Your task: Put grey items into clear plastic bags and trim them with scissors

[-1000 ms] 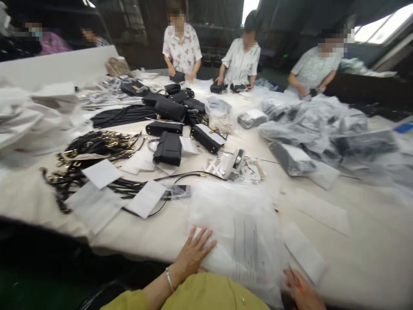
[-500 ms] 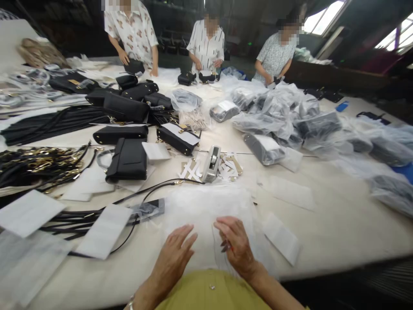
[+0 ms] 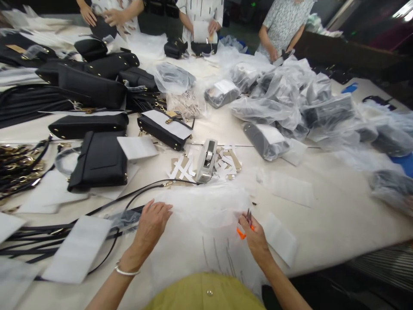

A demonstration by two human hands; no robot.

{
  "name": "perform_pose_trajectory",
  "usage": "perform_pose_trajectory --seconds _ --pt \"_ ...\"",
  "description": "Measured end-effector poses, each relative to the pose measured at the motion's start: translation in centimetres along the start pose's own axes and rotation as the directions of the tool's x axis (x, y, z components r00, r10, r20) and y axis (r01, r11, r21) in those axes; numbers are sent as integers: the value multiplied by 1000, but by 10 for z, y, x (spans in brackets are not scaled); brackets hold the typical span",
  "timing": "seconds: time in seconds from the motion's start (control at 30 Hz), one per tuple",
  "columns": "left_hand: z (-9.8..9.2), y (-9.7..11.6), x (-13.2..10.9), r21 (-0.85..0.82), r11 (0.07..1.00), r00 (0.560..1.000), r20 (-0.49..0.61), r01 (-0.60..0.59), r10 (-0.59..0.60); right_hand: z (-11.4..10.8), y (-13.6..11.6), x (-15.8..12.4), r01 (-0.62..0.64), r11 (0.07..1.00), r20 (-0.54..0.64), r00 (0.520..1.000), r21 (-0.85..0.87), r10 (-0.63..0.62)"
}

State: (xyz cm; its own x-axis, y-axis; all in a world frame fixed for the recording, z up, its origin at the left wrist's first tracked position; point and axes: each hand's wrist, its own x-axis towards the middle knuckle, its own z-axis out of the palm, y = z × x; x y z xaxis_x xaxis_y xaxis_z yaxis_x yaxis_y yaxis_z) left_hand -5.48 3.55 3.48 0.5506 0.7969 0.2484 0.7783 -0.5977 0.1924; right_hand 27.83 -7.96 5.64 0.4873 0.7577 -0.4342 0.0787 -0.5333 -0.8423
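Observation:
A translucent white plastic bag (image 3: 200, 245) lies spread over the table edge in front of me, its upper part wrinkled. My left hand (image 3: 154, 221) is at its upper left side, fingers together and bent over the edge; the thumb is hidden. My right hand (image 3: 254, 237) is closed around small thread snips (image 3: 241, 233) with orange handles, blades pointing up. Its fingertips also touch the bag's right side. Just beyond the bag stands a grey tape dispenser (image 3: 207, 161) among white paper strips (image 3: 226, 162).
Black handbags (image 3: 100, 159) and straps (image 3: 26, 105) crowd the left, with white foam sheets (image 3: 77, 249) nearer me. Plastic-wrapped bags (image 3: 284, 90) are heaped at the right. Another foam sheet (image 3: 280, 239) lies beside my right hand. Several co-workers (image 3: 203, 26) handle bags across the table.
My hands have moved apart and forward, the left to the bag's left side, the right to its right side. The view has tilted down. A co-worker now holds up a white sheet.

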Motion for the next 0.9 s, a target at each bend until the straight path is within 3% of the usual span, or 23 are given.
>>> perform_pose_trajectory --seconds 0.07,0.17,0.27,0.33,0.47,0.6,0.7,0.8,0.9 --pt "-1 1 2 -24 1000 1000 20 15 -15 5 -6 -1 85 996 -36 996 -21 -86" --pt "-2 3 4 -29 999 999 32 41 -40 8 -17 -6 190 979 4 982 -80 -190" --pt "-2 6 4 -44 998 998 38 53 -51 8 -26 -10 254 945 35 967 -207 -252" --pt "-1 7 4 -37 997 997 40 61 -59 7 -28 -4 257 915 -20 961 -311 -277" --pt "9 6 1 24 996 996 3 90 -90 5 -14 38 245 827 -164 914 -507 -371" --pt "34 0 -1 64 990 991 44 124 -127 19 21 86 370 668 -52 852 -645 -522" --pt "42 -14 -1 115 958 953 120 264 -277 27 40 105 378 653 -38 848 -656 -529" --pt "23 -26 2 159 886 897 0 436 -441 18 34 107 367 660 -61 845 -655 -531" --pt "-9 -10 3 22 931 915 -193 364 -354 4 4 84 342 698 -155 825 -630 -544"
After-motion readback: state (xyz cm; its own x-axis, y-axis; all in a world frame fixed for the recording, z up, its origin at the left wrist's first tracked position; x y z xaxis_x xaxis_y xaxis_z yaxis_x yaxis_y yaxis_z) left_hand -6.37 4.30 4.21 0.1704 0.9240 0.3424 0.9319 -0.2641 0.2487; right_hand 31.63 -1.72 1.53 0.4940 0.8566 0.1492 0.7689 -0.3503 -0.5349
